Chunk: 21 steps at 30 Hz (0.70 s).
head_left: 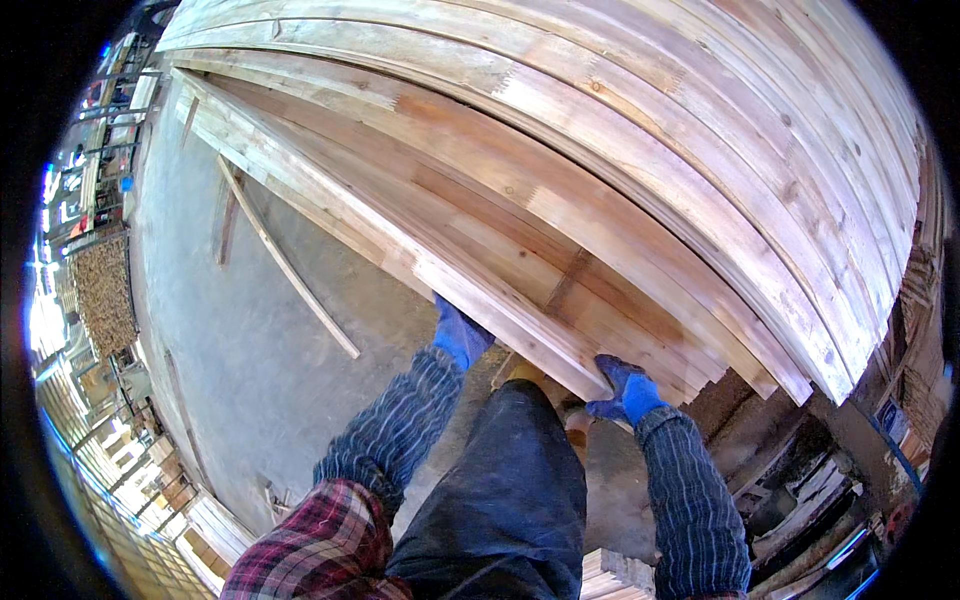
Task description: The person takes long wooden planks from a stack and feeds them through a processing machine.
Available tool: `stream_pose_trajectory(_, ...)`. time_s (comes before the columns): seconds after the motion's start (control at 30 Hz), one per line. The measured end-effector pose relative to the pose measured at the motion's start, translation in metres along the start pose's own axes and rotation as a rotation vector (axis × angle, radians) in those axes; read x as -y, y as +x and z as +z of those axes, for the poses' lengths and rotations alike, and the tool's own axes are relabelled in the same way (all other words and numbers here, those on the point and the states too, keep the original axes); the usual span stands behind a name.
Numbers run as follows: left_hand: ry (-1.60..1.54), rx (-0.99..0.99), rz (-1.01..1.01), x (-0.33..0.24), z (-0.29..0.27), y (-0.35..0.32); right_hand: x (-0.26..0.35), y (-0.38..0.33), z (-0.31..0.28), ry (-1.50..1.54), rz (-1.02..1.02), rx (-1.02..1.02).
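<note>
A long pale wooden board [510, 318] lies tilted, running from the far left down to its near end in front of my legs. My left hand [462, 335], in a blue glove, grips its lower side; the fingers are hidden beneath the wood. At the near end, my right hand [626, 390], also gloved in blue, is closed round the board's corner. Beside the held board, several more boards [560, 262] lie in a lower layer of a large stack, and a higher layer of boards [640, 130] rises on the right.
A thin wooden strip [290, 270] leans down to the grey concrete floor [215, 330] on the left. Racks and timber piles [102, 290] line the far left. Short wood pieces [612, 575] lie near my feet, and scrap wood [800, 490] clutters the lower right.
</note>
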<state>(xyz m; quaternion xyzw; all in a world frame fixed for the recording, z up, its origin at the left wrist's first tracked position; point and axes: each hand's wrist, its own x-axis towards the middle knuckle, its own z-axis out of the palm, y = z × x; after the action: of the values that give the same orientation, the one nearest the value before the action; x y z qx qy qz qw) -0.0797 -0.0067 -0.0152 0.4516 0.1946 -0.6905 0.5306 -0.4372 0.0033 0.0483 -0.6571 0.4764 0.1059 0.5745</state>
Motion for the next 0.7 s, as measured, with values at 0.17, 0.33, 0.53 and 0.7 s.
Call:
stream_pose_trajectory(0.17,0.005,0.037,0.009,0.007,0.03,-0.02,-0.003,-0.002,0.016,0.104,0.06,-0.004)
stream_pose_trajectory(0.33,0.098,-0.051,0.075,0.01,0.054,-0.037,0.015,-0.01,0.028,-0.07,0.048,-0.062)
stream_pose_trajectory(0.53,0.107,-0.052,-0.026,0.013,0.046,-0.133,0.07,-0.002,0.019,0.258,-0.022,0.253)
stream_pose_trajectory(0.7,1.087,0.206,-0.337,0.07,0.06,-0.229,0.207,0.056,0.009,1.049,-0.199,0.279)
